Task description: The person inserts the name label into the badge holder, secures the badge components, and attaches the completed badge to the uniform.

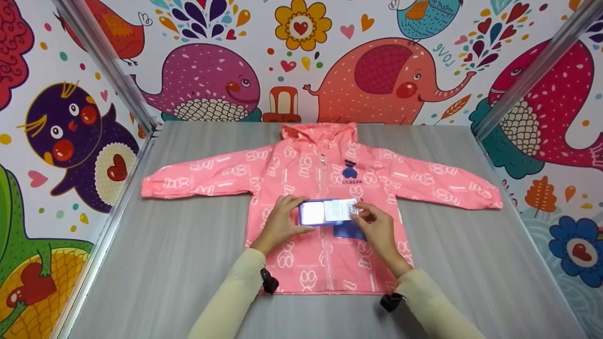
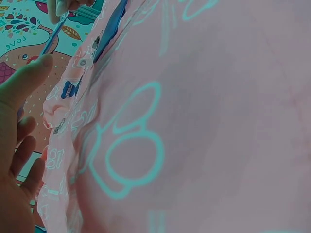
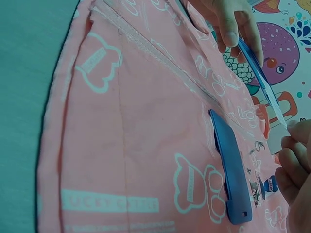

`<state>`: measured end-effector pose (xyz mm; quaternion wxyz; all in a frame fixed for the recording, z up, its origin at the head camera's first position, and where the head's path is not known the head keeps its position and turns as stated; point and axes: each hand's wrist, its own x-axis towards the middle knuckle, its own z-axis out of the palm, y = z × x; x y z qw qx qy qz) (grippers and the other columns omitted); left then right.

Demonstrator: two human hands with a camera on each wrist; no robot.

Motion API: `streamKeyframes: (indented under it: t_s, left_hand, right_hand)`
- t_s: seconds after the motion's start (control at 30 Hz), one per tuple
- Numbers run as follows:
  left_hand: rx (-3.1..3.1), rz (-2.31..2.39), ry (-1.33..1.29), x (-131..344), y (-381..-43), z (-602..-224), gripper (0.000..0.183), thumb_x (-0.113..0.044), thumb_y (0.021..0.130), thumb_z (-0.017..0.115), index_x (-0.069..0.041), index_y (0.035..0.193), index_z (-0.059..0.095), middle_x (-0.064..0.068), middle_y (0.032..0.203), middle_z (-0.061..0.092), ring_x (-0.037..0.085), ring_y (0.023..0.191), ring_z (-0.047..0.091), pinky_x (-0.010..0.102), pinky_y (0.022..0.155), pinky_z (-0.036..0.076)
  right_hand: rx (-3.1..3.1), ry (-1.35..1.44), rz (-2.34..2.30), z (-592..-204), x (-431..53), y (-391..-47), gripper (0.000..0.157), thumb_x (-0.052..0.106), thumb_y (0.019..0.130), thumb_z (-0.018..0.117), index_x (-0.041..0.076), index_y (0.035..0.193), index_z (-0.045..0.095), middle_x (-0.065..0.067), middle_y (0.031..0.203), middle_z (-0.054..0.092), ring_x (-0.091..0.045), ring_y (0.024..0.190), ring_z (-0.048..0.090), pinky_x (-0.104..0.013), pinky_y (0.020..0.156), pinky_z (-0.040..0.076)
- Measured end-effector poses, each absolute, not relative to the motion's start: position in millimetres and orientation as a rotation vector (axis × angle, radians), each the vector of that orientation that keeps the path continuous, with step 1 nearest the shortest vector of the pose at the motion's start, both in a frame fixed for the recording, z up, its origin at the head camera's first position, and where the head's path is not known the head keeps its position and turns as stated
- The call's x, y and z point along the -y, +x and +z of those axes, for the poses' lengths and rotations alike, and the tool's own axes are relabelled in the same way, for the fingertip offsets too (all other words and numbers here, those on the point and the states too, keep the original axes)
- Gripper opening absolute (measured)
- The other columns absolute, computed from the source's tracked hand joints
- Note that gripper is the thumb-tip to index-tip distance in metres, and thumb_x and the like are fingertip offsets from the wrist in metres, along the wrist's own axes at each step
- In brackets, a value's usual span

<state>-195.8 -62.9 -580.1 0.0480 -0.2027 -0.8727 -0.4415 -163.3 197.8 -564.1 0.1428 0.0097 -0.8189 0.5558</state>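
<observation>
My left hand (image 1: 282,220) grips the left end of a shallow blue case (image 1: 311,224) with a bright white inside, thumb below and fingers above. At the case's right end, my right hand (image 1: 380,230) pinches a white printed slip (image 1: 338,210) between thumb and fingers; the slip overlaps the case. A flat blue piece like a lid (image 3: 230,167), with a small hole in one corner, lies on the pink jacket (image 1: 306,176) just under my right hand. The jacket is spread front up, zipped, sleeves out to both sides, with white bear outlines and a dark bear logo.
A grey wood-grain table (image 1: 188,254) carries the jacket. Printed panels with cartoon animals (image 1: 212,84) wall it in at the back and both sides, with metal posts (image 1: 113,70) at the corners. Small black devices (image 1: 269,281) sit on both wrists.
</observation>
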Motion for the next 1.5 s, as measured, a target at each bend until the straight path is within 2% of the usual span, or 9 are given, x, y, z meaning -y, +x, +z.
streamKeyframes:
  t_s: [0.1,0.23,0.4,0.5,0.63,0.87,1.5]
  left_hand:
    - [2.656,-1.346,-0.622,62.9,-195.8,-579.7,0.080,-0.029,0.061,0.094,-0.011,0.132,0.062,0.004,0.122,0.064,0.023,0.117,0.051,0.043,0.104,0.047]
    - [2.648,-1.345,-0.627,62.4,-195.0,-578.9,0.080,-0.028,0.061,0.094,-0.011,0.132,0.062,0.004,0.122,0.064,0.023,0.117,0.051,0.044,0.104,0.047]
    - [2.640,-1.359,-0.631,61.7,-194.5,-578.6,0.080,-0.027,0.061,0.094,-0.011,0.132,0.062,0.005,0.123,0.064,0.024,0.118,0.051,0.046,0.104,0.047]
    - [2.641,-1.358,-0.631,61.1,-194.6,-578.8,0.080,-0.027,0.061,0.094,-0.011,0.132,0.062,0.005,0.124,0.064,0.024,0.118,0.051,0.046,0.104,0.047]
    - [2.638,-1.329,-0.642,59.9,-195.0,-578.7,0.079,-0.028,0.060,0.094,-0.012,0.131,0.063,0.003,0.122,0.064,0.023,0.116,0.052,0.043,0.102,0.048]
    - [2.639,-1.309,-0.644,58.5,-195.0,-576.7,0.078,-0.029,0.060,0.094,-0.015,0.130,0.063,0.002,0.120,0.065,0.021,0.114,0.052,0.041,0.101,0.049]
    - [2.672,-1.354,-0.639,56.6,-196.4,-576.8,0.078,-0.030,0.062,0.093,-0.015,0.132,0.062,0.002,0.123,0.063,0.022,0.117,0.051,0.044,0.104,0.048]
  right_hand:
    - [2.358,0.048,1.579,-569.8,-197.5,-165.7,0.029,0.000,0.078,0.079,0.004,0.105,0.074,-0.013,0.074,0.069,0.000,0.067,0.059,-0.013,0.070,0.053]
    - [2.366,0.045,1.542,-570.0,-194.1,-166.6,0.029,-0.003,0.076,0.079,0.000,0.104,0.074,-0.015,0.074,0.069,0.000,0.066,0.059,-0.012,0.071,0.053]
    - [2.377,0.110,1.464,-571.1,-193.5,-166.8,0.030,-0.002,0.074,0.081,0.000,0.104,0.074,-0.015,0.073,0.070,-0.007,0.067,0.061,-0.020,0.071,0.057]
    - [2.397,0.132,1.423,-569.3,-192.6,-166.0,0.029,0.001,0.075,0.082,0.004,0.103,0.075,-0.011,0.072,0.070,-0.006,0.067,0.061,-0.021,0.071,0.057]
    - [2.411,0.162,1.394,-567.9,-192.1,-165.5,0.028,0.004,0.076,0.082,0.007,0.103,0.075,-0.006,0.070,0.069,-0.004,0.066,0.061,-0.020,0.070,0.056]
    - [2.424,0.213,1.359,-567.4,-191.3,-166.1,0.027,0.005,0.077,0.082,0.005,0.103,0.075,-0.005,0.070,0.069,-0.002,0.065,0.061,-0.020,0.069,0.057]
    - [2.481,0.275,1.337,-566.4,-186.8,-168.4,0.026,0.009,0.078,0.082,0.008,0.103,0.074,-0.001,0.067,0.066,-0.002,0.062,0.060,-0.021,0.064,0.056]
